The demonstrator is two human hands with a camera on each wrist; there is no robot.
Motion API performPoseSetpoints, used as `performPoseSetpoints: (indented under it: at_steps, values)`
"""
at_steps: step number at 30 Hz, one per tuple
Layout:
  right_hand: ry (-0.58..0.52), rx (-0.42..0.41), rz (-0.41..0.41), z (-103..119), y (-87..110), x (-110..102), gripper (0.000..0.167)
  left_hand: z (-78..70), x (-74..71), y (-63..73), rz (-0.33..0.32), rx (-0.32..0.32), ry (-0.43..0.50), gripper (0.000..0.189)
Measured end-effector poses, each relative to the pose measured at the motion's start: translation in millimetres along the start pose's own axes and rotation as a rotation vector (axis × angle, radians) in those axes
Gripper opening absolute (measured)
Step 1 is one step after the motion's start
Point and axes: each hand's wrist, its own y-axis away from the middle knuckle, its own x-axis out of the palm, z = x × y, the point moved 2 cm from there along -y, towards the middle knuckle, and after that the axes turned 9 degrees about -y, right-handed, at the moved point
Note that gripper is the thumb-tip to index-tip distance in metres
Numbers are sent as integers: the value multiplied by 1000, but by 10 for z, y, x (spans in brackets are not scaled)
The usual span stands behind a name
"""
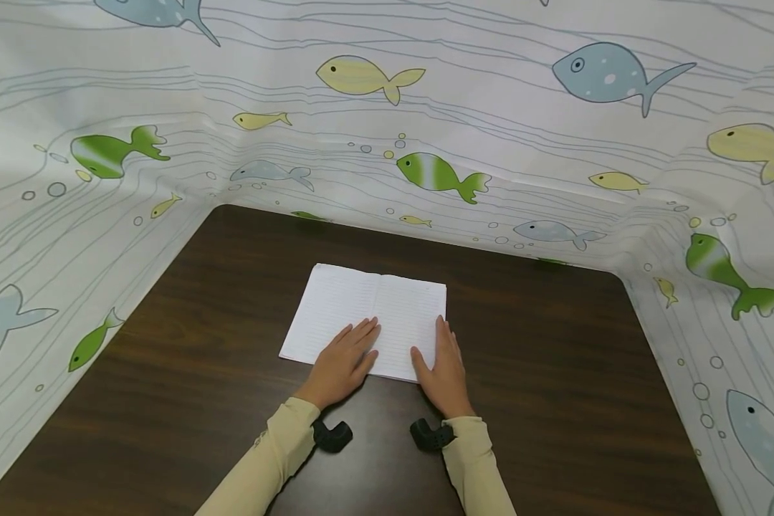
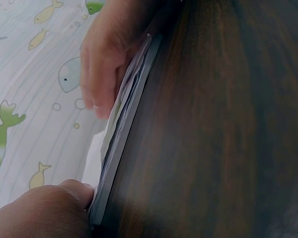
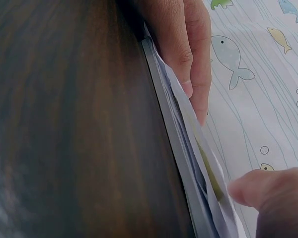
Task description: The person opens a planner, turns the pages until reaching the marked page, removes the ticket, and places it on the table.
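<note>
A notebook (image 1: 348,304) lies open on the dark table, showing two white lined pages. My left hand (image 1: 340,364) rests on the lower part of the left page, its fingers extended toward the centre fold. At the right page, my right hand (image 1: 445,369) lies along the outer edge with straight fingers, its thumb apart on the paper. The left wrist view shows the notebook's layered near edge (image 2: 124,124), with the left thumb (image 2: 74,193) at the bottom. In the right wrist view, the right thumb (image 3: 248,188) touches the paper near the edge.
The dark wood-grain table (image 1: 555,387) extends around the notebook. White sheeting with printed fish (image 1: 432,172) stands along the back and both sides. A black band with a curved piece (image 1: 332,436) sits at the left wrist, and a similar one (image 1: 431,435) at the right.
</note>
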Motion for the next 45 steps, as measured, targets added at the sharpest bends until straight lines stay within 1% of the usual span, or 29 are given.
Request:
performPoseSetpoints:
  at_steps: [2, 5, 9, 15, 18, 20, 22, 25, 29, 32, 35, 40, 43, 45]
  values:
    - [-11, 10, -1, 9, 2, -6, 81, -1, 2, -1, 0, -1, 1, 50]
    - [-20, 36, 8, 32, 2, -12, 83, 3, 8, 2, -23, 12, -14, 49]
    - [-5, 91, 32, 50, -6, -7, 94, 12, 15, 6, -43, 22, -29, 49]
    - [9, 142, 72, 34, 1, -3, 110, 14, 27, -1, -7, -15, -15, 53]
    - [21, 146, 90, 29, -3, -6, 115, 8, 29, -7, -10, -36, -17, 55]
    - [29, 133, 97, 31, -11, -8, 119, 6, 24, -13, -9, -53, -7, 54]
    - [49, 100, 103, 37, -23, -11, 122, 5, 21, -21, -4, -67, 10, 54]
    - [91, 51, 121, 50, -37, -10, 126, 3, 13, -25, 20, -90, 36, 58]
    - [146, 23, 154, 57, -50, 12, 132, 9, 12, -22, 75, -118, 50, 71]
    - [159, 4, 165, 66, -56, 28, 135, 21, 10, -24, 105, -139, 50, 83]
    - [161, -36, 159, 80, -56, 33, 134, 33, 10, -25, 120, -149, 54, 94]
    - [167, -82, 155, 81, -31, 22, 128, 40, 4, -11, 143, -135, 80, 109]
    - [174, -96, 161, 70, -21, 19, 124, 40, -16, -1, 126, -108, 96, 112]
    - [177, -104, 160, 66, -20, 19, 120, 42, -26, 1, 114, -91, 96, 110]
